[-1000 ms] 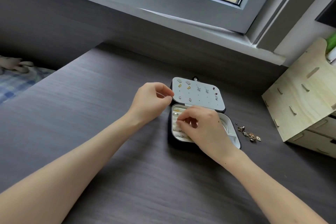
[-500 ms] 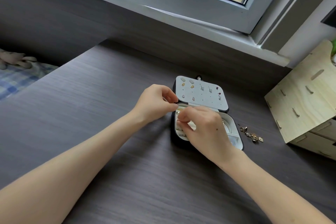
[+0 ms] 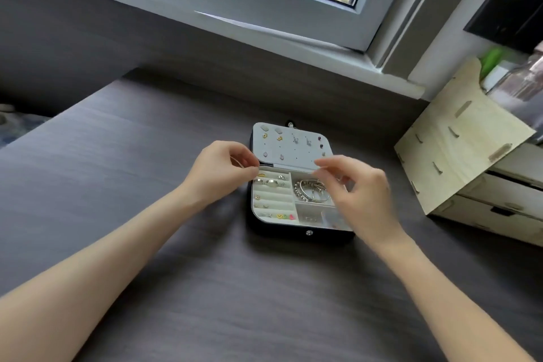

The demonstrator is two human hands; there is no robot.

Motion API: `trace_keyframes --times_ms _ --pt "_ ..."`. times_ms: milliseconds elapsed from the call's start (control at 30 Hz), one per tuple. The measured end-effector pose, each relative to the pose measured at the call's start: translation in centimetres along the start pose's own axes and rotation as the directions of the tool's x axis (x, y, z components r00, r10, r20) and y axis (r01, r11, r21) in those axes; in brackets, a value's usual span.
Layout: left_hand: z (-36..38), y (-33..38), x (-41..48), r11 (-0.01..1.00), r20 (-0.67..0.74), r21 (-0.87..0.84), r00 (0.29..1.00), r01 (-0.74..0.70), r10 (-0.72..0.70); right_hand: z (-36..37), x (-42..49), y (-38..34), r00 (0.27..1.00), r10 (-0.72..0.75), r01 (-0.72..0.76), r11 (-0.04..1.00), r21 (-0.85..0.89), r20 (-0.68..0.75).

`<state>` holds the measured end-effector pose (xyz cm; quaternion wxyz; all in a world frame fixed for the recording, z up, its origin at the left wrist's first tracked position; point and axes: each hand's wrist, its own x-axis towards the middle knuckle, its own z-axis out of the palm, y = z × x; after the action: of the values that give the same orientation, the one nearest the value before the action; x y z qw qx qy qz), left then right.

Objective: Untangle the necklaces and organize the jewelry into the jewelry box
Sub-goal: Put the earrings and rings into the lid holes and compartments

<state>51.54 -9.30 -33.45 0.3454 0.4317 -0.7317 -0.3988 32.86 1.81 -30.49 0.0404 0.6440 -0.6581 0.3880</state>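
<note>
A: Placed the jewelry box where, against the grips?

B: Found the jewelry box (image 3: 293,233) open on the table (image 3: 147,156), between the 2 hands. Saw the left hand (image 3: 223,170) just off the tray's far-left corner, thumb and forefinger pinched on a thin chain (image 3: 236,160). Saw the right hand (image 3: 357,188) over the tray's right side, blurred, thumb and forefinger drawn close. Could not tell whether gripping anything.

A: Counted what?

B: Counted 1 box and 1 lid (image 3: 293,153), laid back on the far side with small earrings pinned across it. Counted 3 sections in the tray: ring rolls on the left, 2 wells on the right. Made out a few rings (image 3: 271,182) in the farthest rolls. Made out a heap of bracelets (image 3: 311,191) in the far-right well, too overlapped to number. Noted 1 wooden organizer (image 3: 458,150) well apart on the right.

A: Differed how from 0.5 s before?

B: Had covered most of the tray with the right hand then, close against the left. Now shifted right and apart from the left, leaving rolls and wells exposed. Kept the left pinch near the same corner.
</note>
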Motion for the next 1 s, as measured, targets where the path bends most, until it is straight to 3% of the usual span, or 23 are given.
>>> trace_keyframes --times_ms 100,167,333,733,833,900,933,1000 --pt "0.2 0.0 0.0 1.0 -0.011 -0.009 1.0 -0.009 0.009 -2.6 0.9 4.5 0.975 0.223 -0.203 0.902 -0.382 0.009" --pt "0.3 -0.1 -0.1 1.0 -0.02 -0.006 1.0 -0.018 0.018 -3.3 1.2 6.8 0.939 0.336 -0.265 0.835 -0.482 0.066" --pt "0.3 -0.2 0.0 0.999 -0.036 0.002 0.999 -0.036 0.036 -2.7 2.2 8.0 0.871 0.454 -0.31 0.802 -0.511 0.186" --pt "0.0 0.0 0.0 0.997 -0.045 0.036 0.997 -0.062 0.064 -0.8 3.8 7.7 0.805 0.534 -0.27 0.717 -0.643 0.257" --pt "-0.1 0.0 0.0 0.998 -0.041 0.027 0.997 -0.06 0.061 -1.3 3.8 6.7 0.861 0.469 -0.288 0.767 -0.573 0.195" --pt "-0.1 0.0 0.1 0.998 -0.04 0.024 0.998 -0.054 0.055 -1.9 3.9 4.5 0.896 0.398 -0.301 0.87 -0.39 0.196" --pt "-0.2 0.0 0.1 0.998 -0.038 0.021 0.998 -0.051 0.052 -2.2 3.9 3.0 0.884 0.393 -0.328 0.908 -0.261 0.254" --pt "-0.1 0.0 0.1 0.999 -0.033 0.009 0.998 -0.046 0.047 -2.4 3.9 0.3 0.794 0.392 -0.415 0.908 -0.056 0.466"
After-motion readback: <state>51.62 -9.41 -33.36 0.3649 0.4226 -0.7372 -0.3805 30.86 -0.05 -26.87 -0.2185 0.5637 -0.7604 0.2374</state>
